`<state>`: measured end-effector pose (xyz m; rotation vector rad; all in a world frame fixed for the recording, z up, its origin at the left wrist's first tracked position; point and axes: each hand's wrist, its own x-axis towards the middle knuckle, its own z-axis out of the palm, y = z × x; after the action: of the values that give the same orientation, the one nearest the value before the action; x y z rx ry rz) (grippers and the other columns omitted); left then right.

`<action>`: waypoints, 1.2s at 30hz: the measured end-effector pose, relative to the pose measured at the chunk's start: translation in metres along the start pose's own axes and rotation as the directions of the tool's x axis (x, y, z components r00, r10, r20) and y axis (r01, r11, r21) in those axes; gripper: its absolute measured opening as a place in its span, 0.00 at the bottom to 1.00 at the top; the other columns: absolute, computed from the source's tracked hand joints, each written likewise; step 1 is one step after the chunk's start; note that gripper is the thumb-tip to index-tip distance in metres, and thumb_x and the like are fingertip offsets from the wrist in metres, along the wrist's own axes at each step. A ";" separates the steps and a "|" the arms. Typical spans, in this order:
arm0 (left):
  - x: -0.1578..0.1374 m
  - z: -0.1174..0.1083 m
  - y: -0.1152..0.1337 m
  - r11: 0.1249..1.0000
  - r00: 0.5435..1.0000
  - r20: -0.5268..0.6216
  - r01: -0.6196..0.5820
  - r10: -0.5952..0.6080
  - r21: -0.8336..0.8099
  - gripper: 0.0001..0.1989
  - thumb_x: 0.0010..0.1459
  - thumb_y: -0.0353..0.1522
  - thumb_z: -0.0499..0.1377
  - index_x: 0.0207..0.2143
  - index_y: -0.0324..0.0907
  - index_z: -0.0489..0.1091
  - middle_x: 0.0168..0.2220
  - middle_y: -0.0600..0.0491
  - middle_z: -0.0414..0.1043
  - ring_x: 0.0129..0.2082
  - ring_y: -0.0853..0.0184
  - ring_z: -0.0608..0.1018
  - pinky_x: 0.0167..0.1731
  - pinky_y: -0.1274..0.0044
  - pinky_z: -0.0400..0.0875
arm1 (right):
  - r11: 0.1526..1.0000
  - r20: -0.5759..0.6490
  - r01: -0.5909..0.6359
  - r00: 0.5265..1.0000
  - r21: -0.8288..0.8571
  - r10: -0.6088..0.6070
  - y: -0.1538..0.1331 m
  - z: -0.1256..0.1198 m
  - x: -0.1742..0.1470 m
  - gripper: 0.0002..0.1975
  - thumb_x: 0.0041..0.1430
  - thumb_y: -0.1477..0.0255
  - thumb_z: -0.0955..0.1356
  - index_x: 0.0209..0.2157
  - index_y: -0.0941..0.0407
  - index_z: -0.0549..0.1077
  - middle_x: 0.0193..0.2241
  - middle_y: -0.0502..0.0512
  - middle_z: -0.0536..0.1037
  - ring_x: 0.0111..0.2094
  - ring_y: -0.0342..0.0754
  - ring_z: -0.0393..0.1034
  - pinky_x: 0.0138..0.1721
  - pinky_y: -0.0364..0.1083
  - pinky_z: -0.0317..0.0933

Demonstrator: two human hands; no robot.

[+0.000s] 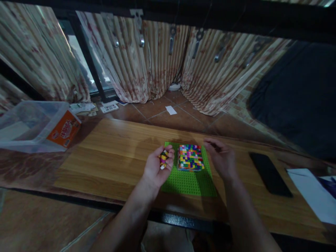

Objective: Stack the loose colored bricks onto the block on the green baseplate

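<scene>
Several small toy bricks (163,159), yellow, purple, white and dark, lie in the cupped palm of my left hand (157,164). That hand is turned palm up over the left part of a green studded baseplate (183,185). A block built of many-coloured bricks (190,157) stands on the baseplate, between my two hands. My right hand (222,155) hovers just right of the block, fingers curled in with the tips close together. Whatever its fingertips pinch, if anything, is too dark and small to make out.
The baseplate lies on a wooden tabletop (112,154). To its right are a black flat slab (270,174) and a white sheet (312,192). A clear plastic bin (34,122) with an orange label stands at the left. Curtains (162,63) hang behind.
</scene>
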<state>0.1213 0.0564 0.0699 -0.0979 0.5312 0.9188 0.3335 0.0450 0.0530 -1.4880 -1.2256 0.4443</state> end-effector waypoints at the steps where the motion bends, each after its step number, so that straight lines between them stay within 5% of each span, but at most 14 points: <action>1: 0.001 0.000 0.000 0.999 1.000 -0.013 -0.029 0.029 -0.029 0.13 0.62 0.28 0.48 0.30 0.32 0.68 0.26 0.50 0.66 0.22 0.77 0.71 0.18 0.89 0.65 | 1.000 -0.013 0.027 1.000 0.001 -0.027 -0.008 0.002 -0.003 0.09 0.52 0.66 0.70 0.33 0.54 0.78 0.33 0.53 0.80 0.35 0.48 0.74 0.38 0.48 0.67; 4: 0.003 0.001 -0.002 0.993 0.994 -0.032 -0.103 0.102 -0.060 0.11 0.61 0.28 0.49 0.31 0.32 0.69 0.30 0.46 0.71 0.30 0.71 0.76 0.29 0.83 0.74 | 0.995 0.127 0.092 0.987 0.045 -0.097 -0.039 0.013 -0.015 0.07 0.54 0.67 0.69 0.33 0.53 0.78 0.32 0.51 0.80 0.33 0.47 0.73 0.36 0.46 0.67; 9: 0.001 0.003 -0.004 0.991 0.990 0.045 -0.133 0.134 -0.009 0.13 0.61 0.31 0.49 0.35 0.32 0.71 0.37 0.43 0.74 0.38 0.66 0.77 0.39 0.77 0.74 | 0.964 0.435 0.266 0.867 0.007 -0.242 -0.075 0.034 -0.038 0.09 0.59 0.71 0.66 0.39 0.50 0.76 0.37 0.51 0.78 0.39 0.46 0.72 0.41 0.47 0.66; 17: -0.003 0.005 -0.005 0.996 0.992 0.124 -0.042 0.032 0.082 0.13 0.59 0.32 0.50 0.35 0.34 0.72 0.40 0.45 0.74 0.39 0.68 0.77 0.40 0.79 0.72 | 0.876 0.577 0.465 0.753 -0.128 -0.316 -0.075 0.049 -0.048 0.14 0.61 0.75 0.64 0.46 0.48 0.73 0.43 0.54 0.74 0.48 0.50 0.67 0.49 0.52 0.63; 22: -0.001 0.004 -0.004 0.995 0.996 0.079 -0.054 0.047 0.084 0.12 0.60 0.31 0.50 0.35 0.33 0.72 0.35 0.46 0.74 0.30 0.72 0.76 0.26 0.85 0.70 | 0.898 0.524 0.425 0.794 -0.115 -0.309 -0.075 0.050 -0.048 0.10 0.60 0.74 0.64 0.42 0.51 0.74 0.42 0.54 0.74 0.46 0.49 0.68 0.48 0.50 0.63; 27: 0.002 -0.004 -0.002 0.987 0.987 -0.096 -0.118 0.129 0.113 0.09 0.59 0.29 0.52 0.27 0.35 0.68 0.23 0.54 0.67 0.18 0.78 0.68 0.14 0.87 0.61 | 0.923 0.423 0.361 0.863 -0.133 -0.277 -0.076 0.048 -0.045 0.09 0.59 0.74 0.65 0.40 0.51 0.73 0.39 0.52 0.76 0.41 0.47 0.70 0.43 0.47 0.65; 31: -0.003 -0.004 -0.004 0.950 0.993 -0.009 -0.107 0.114 0.294 0.10 0.55 0.33 0.60 0.27 0.35 0.66 0.21 0.57 0.63 0.14 0.82 0.58 0.09 0.89 0.44 | 0.923 0.347 0.327 0.905 -0.202 -0.244 -0.072 0.047 -0.043 0.07 0.57 0.74 0.66 0.37 0.53 0.74 0.33 0.51 0.76 0.33 0.45 0.71 0.36 0.45 0.65; 36: -0.007 -0.001 -0.012 0.828 0.974 0.091 -0.223 0.206 0.514 0.17 0.47 0.40 0.66 0.24 0.37 0.64 0.20 0.60 0.61 0.13 0.83 0.55 0.11 0.87 0.41 | 0.938 0.342 0.283 0.918 -0.203 -0.203 -0.069 0.045 -0.040 0.07 0.55 0.74 0.66 0.36 0.53 0.75 0.32 0.52 0.75 0.31 0.45 0.70 0.34 0.45 0.64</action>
<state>0.1266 0.0433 0.0703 0.4816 0.7581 0.9634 0.2510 0.0232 0.0856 -1.4809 -1.7553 0.3785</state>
